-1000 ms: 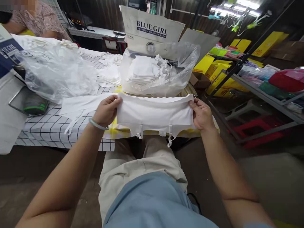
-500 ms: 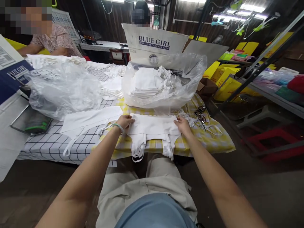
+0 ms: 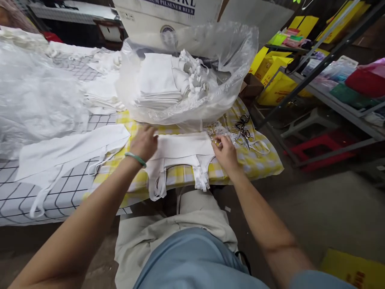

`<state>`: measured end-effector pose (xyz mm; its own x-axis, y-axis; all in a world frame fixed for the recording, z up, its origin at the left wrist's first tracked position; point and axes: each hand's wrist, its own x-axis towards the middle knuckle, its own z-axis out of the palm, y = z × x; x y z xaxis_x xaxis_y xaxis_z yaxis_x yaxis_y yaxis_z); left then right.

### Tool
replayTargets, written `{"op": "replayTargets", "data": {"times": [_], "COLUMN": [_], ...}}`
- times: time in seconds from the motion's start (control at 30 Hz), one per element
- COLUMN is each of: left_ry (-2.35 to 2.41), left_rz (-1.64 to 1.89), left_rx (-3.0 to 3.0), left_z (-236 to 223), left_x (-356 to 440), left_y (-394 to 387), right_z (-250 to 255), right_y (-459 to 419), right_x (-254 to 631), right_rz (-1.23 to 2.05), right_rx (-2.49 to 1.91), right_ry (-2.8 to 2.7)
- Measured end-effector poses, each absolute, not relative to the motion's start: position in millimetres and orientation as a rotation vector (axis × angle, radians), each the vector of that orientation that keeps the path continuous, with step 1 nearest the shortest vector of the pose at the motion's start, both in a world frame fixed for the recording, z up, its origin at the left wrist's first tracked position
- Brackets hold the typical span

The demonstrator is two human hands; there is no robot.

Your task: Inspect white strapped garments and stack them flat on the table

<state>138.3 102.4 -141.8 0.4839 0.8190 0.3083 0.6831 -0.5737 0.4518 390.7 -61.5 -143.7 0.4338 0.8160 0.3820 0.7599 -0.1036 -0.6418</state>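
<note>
A white strappy top (image 3: 183, 145) lies flat on the yellow checked cloth (image 3: 177, 174), its bunched straps hanging toward me over the table edge. My left hand (image 3: 144, 142), with a pale green bangle at the wrist, is at the top's left end; its fingers are blurred and partly hidden. At the right edge, my right hand (image 3: 225, 151) has its fingers curled and thumb drawn in, the tips close against the fabric. Whether cloth is between those fingertips is hard to see. Another white top (image 3: 72, 150) is spread out at the left.
Behind the top stands a clear plastic bag (image 3: 168, 116) holding folded white garments (image 3: 159, 76). Black-handled scissors (image 3: 243, 130) and white scraps (image 3: 221, 130) lie to the right. A cardboard box (image 3: 150, 24) rises behind; a metal rack (image 3: 300, 154) stands at the right.
The view has tipped down and moved closer. My left hand has shifted from pinching the top's upper left corner to beside its left end. My right hand remains at the right edge, fingers more curled.
</note>
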Motion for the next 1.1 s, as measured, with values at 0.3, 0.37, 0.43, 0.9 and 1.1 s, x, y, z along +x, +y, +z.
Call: {"op": "replayTargets", "data": {"times": [0.3,0.37,0.43,0.9,1.1], "left_ry": [0.699,0.713,0.703,0.710,0.709], "left_rz": [-0.007,-0.037,-0.018,-0.062,-0.059], "left_rx": [2.721,2.754,2.781,2.772,2.746], "left_z": [-161.1,-167.1,-171.2,-171.9,-176.0], "left_x": [241.3,243.4,241.9,241.2,244.9], "left_y": [48.3,48.5,49.4,51.3,50.2], "right_z": [-206.8,-208.4,-197.6,-192.9,-171.6], "right_y": [-188.8,-186.2,-186.0,-192.6,-208.9], "right_x": [329.8,328.5,329.6,313.9,317.2], "right_rz": [0.574,0.612,0.655,0.773,0.715], "right_rx": [-1.891,-1.865,-1.811,-1.695,-1.660], "right_ry": [-1.147,-1.144,-1.163,-1.011,-1.065]}}
